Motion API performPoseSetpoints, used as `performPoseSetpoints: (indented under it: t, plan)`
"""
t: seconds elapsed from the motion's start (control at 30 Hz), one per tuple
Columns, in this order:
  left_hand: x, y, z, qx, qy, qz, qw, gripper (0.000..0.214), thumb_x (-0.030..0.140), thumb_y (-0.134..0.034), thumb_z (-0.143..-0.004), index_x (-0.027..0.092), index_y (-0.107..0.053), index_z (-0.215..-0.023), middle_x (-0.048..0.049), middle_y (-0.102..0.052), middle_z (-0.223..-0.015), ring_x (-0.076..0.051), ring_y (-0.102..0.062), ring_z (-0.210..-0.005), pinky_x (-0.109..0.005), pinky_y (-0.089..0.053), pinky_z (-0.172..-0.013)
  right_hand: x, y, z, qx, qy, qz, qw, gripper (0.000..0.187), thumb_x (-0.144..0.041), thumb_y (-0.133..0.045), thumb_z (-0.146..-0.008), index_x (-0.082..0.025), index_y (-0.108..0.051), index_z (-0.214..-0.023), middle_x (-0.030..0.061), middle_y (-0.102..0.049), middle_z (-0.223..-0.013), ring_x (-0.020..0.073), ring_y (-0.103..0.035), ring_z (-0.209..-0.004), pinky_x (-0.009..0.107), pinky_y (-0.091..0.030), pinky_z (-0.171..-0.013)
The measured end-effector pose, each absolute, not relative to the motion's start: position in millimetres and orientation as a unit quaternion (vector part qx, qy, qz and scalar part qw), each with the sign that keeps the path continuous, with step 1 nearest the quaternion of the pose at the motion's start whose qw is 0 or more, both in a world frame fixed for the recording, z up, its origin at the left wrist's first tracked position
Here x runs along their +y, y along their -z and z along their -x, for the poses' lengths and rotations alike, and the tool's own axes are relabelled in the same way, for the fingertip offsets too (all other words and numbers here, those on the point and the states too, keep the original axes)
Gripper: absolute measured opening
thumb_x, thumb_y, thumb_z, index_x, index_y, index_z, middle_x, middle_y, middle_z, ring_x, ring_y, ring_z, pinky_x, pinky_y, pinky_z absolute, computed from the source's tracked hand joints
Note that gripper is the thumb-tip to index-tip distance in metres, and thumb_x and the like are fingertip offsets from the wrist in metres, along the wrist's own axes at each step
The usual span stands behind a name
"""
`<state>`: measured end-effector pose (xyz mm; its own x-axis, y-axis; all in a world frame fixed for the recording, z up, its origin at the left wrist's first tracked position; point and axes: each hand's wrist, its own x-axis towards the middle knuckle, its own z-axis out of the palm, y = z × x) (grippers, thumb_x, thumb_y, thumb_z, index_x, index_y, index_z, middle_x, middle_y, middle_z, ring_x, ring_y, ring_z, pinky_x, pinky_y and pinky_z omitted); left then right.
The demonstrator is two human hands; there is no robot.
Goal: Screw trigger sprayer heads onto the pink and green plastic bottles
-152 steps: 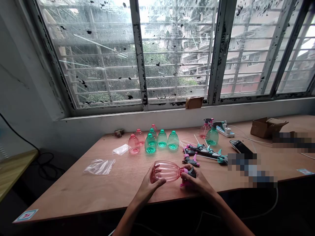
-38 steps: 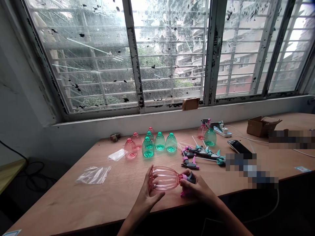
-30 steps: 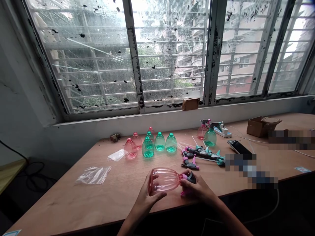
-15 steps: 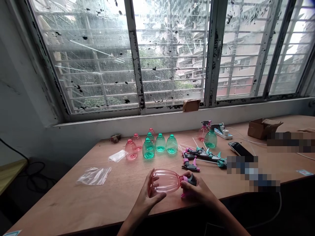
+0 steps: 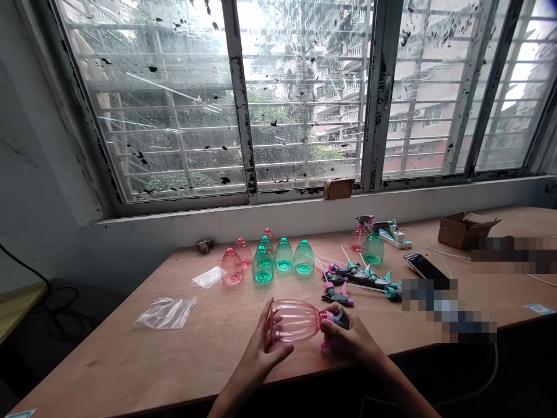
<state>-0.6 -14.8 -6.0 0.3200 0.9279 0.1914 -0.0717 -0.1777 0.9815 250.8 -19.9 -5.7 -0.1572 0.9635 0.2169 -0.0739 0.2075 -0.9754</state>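
Observation:
A clear pink spray bottle (image 5: pixel 298 320) lies sideways between my hands, just above the table's front edge. My left hand (image 5: pixel 265 342) is wrapped around its base end, the fingers showing through the plastic. At the neck, my right hand (image 5: pixel 346 334) grips the dark grey and pink spray head (image 5: pixel 337 317), which sits against the bottle's mouth. Behind my right hand lie several loose spray heads (image 5: pixel 363 276) in grey, pink and teal, some with their thin tubes. Whether the collar is fully screwed on I cannot tell.
Several green bottles (image 5: pixel 284 255) and pink bottles (image 5: pixel 232 267) without heads stand toward the window. A green bottle with a head (image 5: pixel 373 247) stands near a power strip (image 5: pixel 395 237). Plastic bags (image 5: pixel 167 313) lie at left, a phone (image 5: pixel 426 270) and a cardboard box (image 5: pixel 463 229) at right.
Both hands keep the same hold on the bottle and spray head. The view has shifted very slightly; nothing else has visibly moved.

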Motion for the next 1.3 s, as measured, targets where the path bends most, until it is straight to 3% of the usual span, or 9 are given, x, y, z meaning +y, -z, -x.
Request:
performPoseSetpoints:
  t: [0.13, 0.27, 0.43, 0.53, 0.63, 0.73, 0.87, 0.97, 1.3]
  plan:
    - [-17.4, 0.4, -0.6, 0.35, -0.465, -0.605, 0.544, 0.109, 0.041, -0.085, -0.065, 0.027, -0.019, -0.151, -0.016, -0.048, -0.138, -0.034, -0.048, -0.126, -0.048, -0.037, -0.107, -20.6, 4.8, -249.7, -0.571, -0.504, 0.381, 0.524, 0.038, -0.05, -0.075, -0.076, -0.018, -0.058, -0.088, -0.0003, -0.065, -0.065, 0.0156, -0.062, -0.057, 0.026, -0.051, -0.054]
    - [-19.1, -5.9, -0.2, 0.37, -0.46, -0.601, 0.539, 0.084, 0.05, -0.075, -0.075, 0.019, -0.039, -0.144, -0.0168, -0.057, -0.127, -0.036, -0.052, -0.122, -0.048, -0.038, -0.107, -21.8, 3.8, -248.6, -0.565, -0.522, 0.368, 0.522, 0.04, -0.051, -0.075, -0.075, -0.018, -0.057, -0.089, -0.0017, -0.063, -0.065, 0.0156, -0.06, -0.056, 0.027, -0.052, -0.052]
    - [-14.5, 4.0, 2.3, 0.346, -0.463, -0.606, 0.547, 0.103, 0.037, -0.083, -0.068, 0.031, -0.022, -0.151, -0.0132, -0.043, -0.148, -0.034, -0.036, -0.139, -0.048, -0.027, -0.115, -20.2, 3.7, -250.5, -0.58, -0.487, 0.387, 0.527, 0.038, -0.051, -0.073, -0.077, -0.017, -0.059, -0.087, 0.0004, -0.067, -0.065, 0.0161, -0.062, -0.058, 0.026, -0.048, -0.056]
    - [-14.1, 6.1, 2.0, 0.329, -0.468, -0.609, 0.549, 0.108, 0.038, -0.084, -0.067, 0.031, -0.017, -0.152, -0.015, -0.041, -0.148, -0.035, -0.04, -0.136, -0.049, -0.032, -0.112, -20.9, 3.2, -250.2, -0.581, -0.486, 0.391, 0.523, 0.04, -0.053, -0.073, -0.076, -0.017, -0.059, -0.088, 0.0007, -0.067, -0.066, 0.0173, -0.063, -0.06, 0.027, -0.049, -0.057]
    - [-17.0, 0.2, 0.9, 0.356, -0.472, -0.6, 0.539, 0.096, 0.047, -0.077, -0.073, 0.024, -0.025, -0.15, -0.0188, -0.047, -0.142, -0.036, -0.05, -0.126, -0.05, -0.039, -0.106, -22.6, 1.9, -249.1, -0.579, -0.495, 0.392, 0.515, 0.041, -0.053, -0.073, -0.075, -0.017, -0.059, -0.089, 0.0001, -0.066, -0.066, 0.0172, -0.063, -0.059, 0.027, -0.051, -0.056]
    - [-20.4, -6.4, 0.6, 0.388, -0.463, -0.598, 0.527, 0.082, 0.051, -0.07, -0.079, 0.018, -0.036, -0.145, -0.0189, -0.054, -0.135, -0.035, -0.05, -0.127, -0.05, -0.035, -0.11, -23.8, 0.8, -248.6, -0.579, -0.497, 0.393, 0.513, 0.042, -0.054, -0.073, -0.074, -0.018, -0.06, -0.089, -0.0005, -0.066, -0.065, 0.0166, -0.062, -0.057, 0.027, -0.052, -0.055]
    - [-21.2, -5.6, 1.5, 0.362, -0.463, -0.604, 0.538, 0.092, 0.039, -0.078, -0.075, 0.027, -0.026, -0.15, -0.0146, -0.04, -0.15, -0.033, -0.037, -0.139, -0.048, -0.026, -0.115, -24.4, -0.7, -248.9, -0.584, -0.481, 0.402, 0.516, 0.041, -0.057, -0.073, -0.074, -0.019, -0.06, -0.086, 0.0001, -0.067, -0.065, 0.0181, -0.063, -0.058, 0.028, -0.053, -0.054]
    - [-19.7, -2.2, 1.7, 0.331, -0.473, -0.615, 0.537, 0.098, 0.037, -0.079, -0.073, 0.029, -0.021, -0.151, -0.0142, -0.04, -0.15, -0.032, -0.029, -0.143, -0.047, -0.021, -0.117, -25.1, -1.8, -248.6, -0.578, -0.485, 0.408, 0.513, 0.044, -0.058, -0.073, -0.072, -0.019, -0.06, -0.087, 0.0004, -0.066, -0.066, 0.0198, -0.065, -0.06, 0.029, -0.054, -0.055]
    - [-24.7, -9.7, -2.1, 0.361, -0.506, -0.591, 0.513, 0.077, 0.045, -0.074, -0.077, 0.026, -0.039, -0.144, -0.0146, -0.047, -0.145, -0.035, -0.041, -0.135, -0.05, -0.033, -0.112, -24.5, 1.3, -248.9, -0.577, -0.497, 0.396, 0.513, 0.041, -0.053, -0.072, -0.076, -0.018, -0.059, -0.09, 0.0002, -0.066, -0.068, 0.0177, -0.064, -0.061, 0.028, -0.053, -0.057]
